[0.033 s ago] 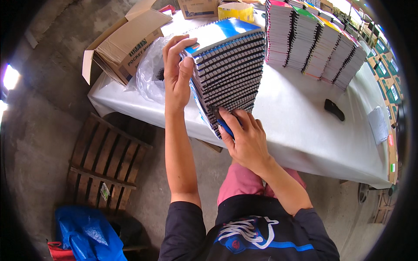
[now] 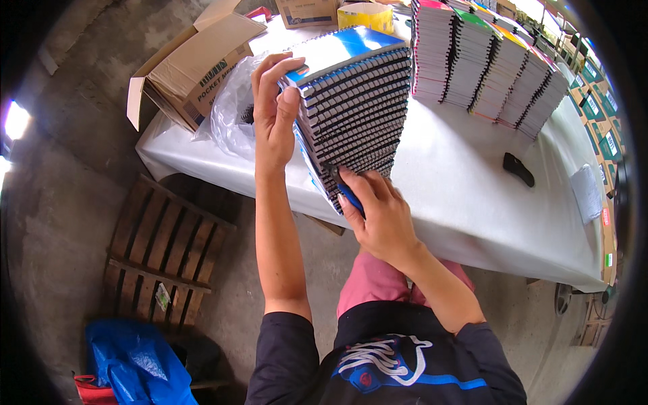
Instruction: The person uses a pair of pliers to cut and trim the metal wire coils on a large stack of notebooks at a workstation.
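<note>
A tall stack of spiral notebooks [image 2: 358, 111] stands at the table's near edge, its black wire bindings facing me and a glossy blue cover on top. My left hand [image 2: 275, 111] grips the stack's upper left corner, fingers over the top cover and thumb against the side. Lower down, my right hand [image 2: 383, 219] is closed round a small hand tool with a blue handle and dark head [image 2: 350, 200]. The tool's head is against the bindings near the stack's lower left edge. My fingers partly cover it, so its exact kind cannot be made out.
More stacks of spiral notebooks [image 2: 466, 67] rise at the back right of the white-covered table [image 2: 466, 196]. A black object [image 2: 518, 169] lies nearer. An open cardboard box [image 2: 192, 74] and a clear plastic bag [image 2: 231, 111] sit left. Wooden pallet [image 2: 162, 253] and blue sheet [image 2: 138, 361] lie below.
My right hand and the tool have shifted very slightly at the bindings. The left hand keeps its hold on the stack.
</note>
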The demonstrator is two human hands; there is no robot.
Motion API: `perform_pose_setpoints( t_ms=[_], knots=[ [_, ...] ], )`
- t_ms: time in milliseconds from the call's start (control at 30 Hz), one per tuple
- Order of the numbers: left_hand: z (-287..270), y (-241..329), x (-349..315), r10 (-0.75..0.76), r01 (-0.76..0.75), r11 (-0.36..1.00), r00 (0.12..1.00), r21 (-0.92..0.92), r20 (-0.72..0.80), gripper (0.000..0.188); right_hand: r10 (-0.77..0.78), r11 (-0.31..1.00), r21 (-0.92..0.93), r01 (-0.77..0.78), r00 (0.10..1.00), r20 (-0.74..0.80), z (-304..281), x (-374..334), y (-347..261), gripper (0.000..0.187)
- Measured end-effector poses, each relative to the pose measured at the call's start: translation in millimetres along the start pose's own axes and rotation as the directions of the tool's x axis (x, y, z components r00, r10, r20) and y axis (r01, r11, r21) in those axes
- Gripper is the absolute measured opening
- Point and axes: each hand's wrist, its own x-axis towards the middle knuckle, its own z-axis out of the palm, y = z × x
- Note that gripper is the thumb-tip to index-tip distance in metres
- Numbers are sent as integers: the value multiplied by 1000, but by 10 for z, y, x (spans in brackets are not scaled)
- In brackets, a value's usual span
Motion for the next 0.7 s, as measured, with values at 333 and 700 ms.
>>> perform_pose_setpoints(
  t_ms=[333, 700],
  knots=[
    [28, 60, 22, 0, 0, 1000, 1000, -12, 0, 43, -91, 976, -206, 63, 988, -127, -45, -68, -20, 39],
    [22, 1, -6, 32, -32, 999, 999, -6, 0, 43, 215, 867, 418, -272, 960, 179, -6, -106, -73, 34]
  ],
)
